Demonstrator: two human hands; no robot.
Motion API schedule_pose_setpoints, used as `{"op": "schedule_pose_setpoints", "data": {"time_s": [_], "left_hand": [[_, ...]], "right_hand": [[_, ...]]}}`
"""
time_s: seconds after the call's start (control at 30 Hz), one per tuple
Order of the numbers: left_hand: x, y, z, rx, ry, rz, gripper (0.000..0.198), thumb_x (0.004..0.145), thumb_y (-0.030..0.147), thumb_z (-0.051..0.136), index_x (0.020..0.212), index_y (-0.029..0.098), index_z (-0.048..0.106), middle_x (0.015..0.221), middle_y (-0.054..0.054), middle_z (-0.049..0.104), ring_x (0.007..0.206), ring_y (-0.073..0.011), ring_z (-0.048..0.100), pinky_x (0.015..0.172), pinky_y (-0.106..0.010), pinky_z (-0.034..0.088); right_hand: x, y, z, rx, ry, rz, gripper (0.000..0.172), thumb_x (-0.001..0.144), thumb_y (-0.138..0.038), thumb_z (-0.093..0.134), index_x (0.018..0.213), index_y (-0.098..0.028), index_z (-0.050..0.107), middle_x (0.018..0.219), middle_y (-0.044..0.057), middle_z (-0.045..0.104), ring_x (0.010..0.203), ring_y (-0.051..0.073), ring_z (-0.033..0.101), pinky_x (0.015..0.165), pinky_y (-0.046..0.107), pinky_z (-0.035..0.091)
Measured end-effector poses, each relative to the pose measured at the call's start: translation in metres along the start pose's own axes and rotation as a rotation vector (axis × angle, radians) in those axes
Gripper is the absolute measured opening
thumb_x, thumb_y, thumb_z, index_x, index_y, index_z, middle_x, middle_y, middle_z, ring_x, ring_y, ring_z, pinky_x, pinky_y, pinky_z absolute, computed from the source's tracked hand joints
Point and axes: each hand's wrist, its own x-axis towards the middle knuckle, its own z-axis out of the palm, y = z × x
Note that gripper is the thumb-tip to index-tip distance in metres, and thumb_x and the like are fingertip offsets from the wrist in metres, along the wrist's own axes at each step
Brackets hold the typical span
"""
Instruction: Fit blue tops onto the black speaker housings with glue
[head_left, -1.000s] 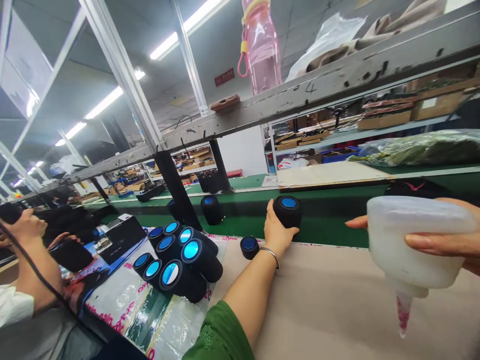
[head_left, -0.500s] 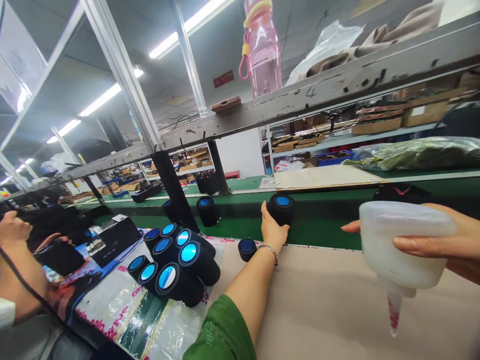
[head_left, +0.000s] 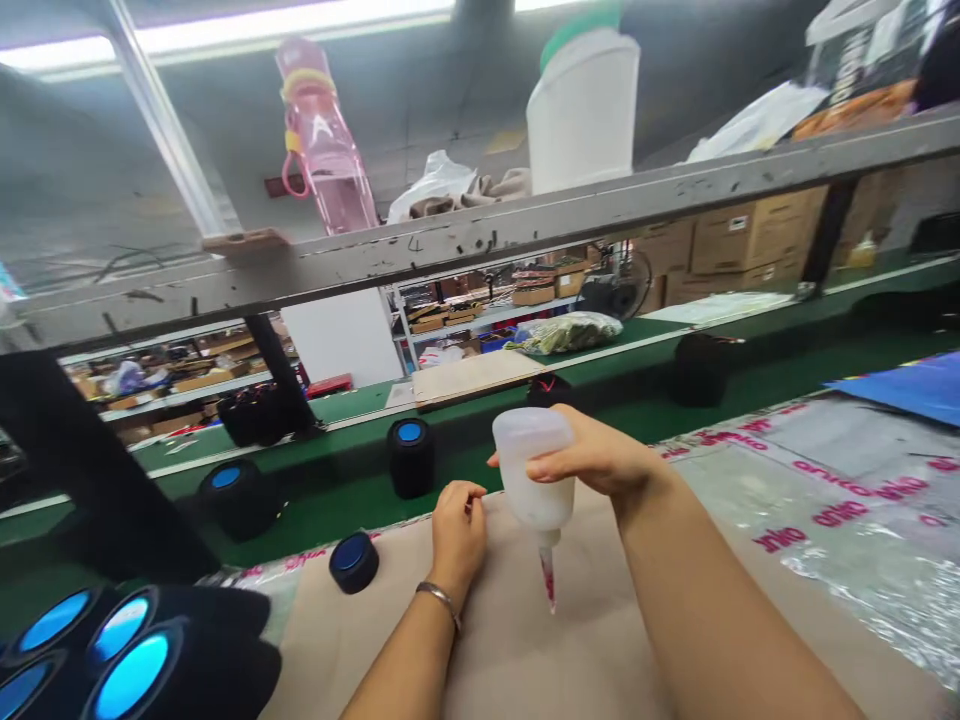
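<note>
Now the left hand (head_left: 457, 525) is off the black cylindrical speaker with the blue top (head_left: 410, 457), which stands alone on the green conveyor belt (head_left: 315, 505) just beyond the desk's edge; half a second ago that hand was still wrapped around it there. The hand has come back over the tan paper-covered desk (head_left: 510, 640), its fingers curled loosely into the palm and holding nothing that I can see. The right hand (head_left: 600, 458) has swung in from the far right to the middle, gripping the translucent white squeeze bottle (head_left: 534, 470) around its body, fingers pressed on the front and thumb behind, with the red-stained nozzle (head_left: 549, 580) pointing down just above the paper. A small black round cap with a blue face (head_left: 354, 561) lies on the desk to the left of the left hand, apart from it. More blue-faced black speakers (head_left: 135, 670) lie stacked at the lower left corner. To my eye the speaker has been passed on to the belt, and both hands now meet over the bare working spot, bottle ready.
</note>
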Motion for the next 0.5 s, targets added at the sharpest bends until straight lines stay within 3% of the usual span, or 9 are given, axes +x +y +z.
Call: {"op": "schedule_pose_setpoints", "data": {"time_s": [0.17, 0.33, 0.5], "left_hand": [[0.003, -0.015, 0.005, -0.014, -0.042, -0.023, 0.017, 0.084, 0.012, 0.049, 0.083, 0.015, 0.065, 0.086, -0.004, 0.064, 0.084, -0.0168, 0.059, 0.078, -0.032, 0.048], [0.004, -0.020, 0.008, -0.048, -0.100, -0.068, 0.012, 0.088, 0.016, 0.054, 0.087, 0.013, 0.066, 0.089, -0.004, 0.065, 0.088, -0.0166, 0.060, 0.080, -0.034, 0.050], [0.005, -0.022, 0.010, -0.062, -0.125, -0.135, 0.015, 0.092, 0.025, 0.056, 0.094, 0.013, 0.065, 0.095, -0.005, 0.065, 0.092, -0.0169, 0.061, 0.087, -0.037, 0.050]], "right_hand": [[-0.014, -0.012, -0.001, 0.139, 0.225, -0.053, 0.059, 0.089, -0.039, 0.062, 0.124, 0.003, 0.041, 0.107, 0.013, 0.039, 0.096, 0.002, 0.042, 0.080, 0.005, 0.046], [-0.020, -0.014, -0.003, 0.388, 0.730, -0.045, 0.054, 0.104, -0.036, 0.039, 0.144, -0.002, 0.030, 0.108, 0.013, 0.038, 0.104, 0.004, 0.040, 0.093, 0.013, 0.046], [-0.035, 0.018, -0.004, 0.646, 1.116, 0.074, 0.050, 0.106, -0.038, 0.036, 0.137, 0.001, 0.039, 0.106, 0.012, 0.039, 0.106, 0.003, 0.039, 0.098, 0.015, 0.044]]}}
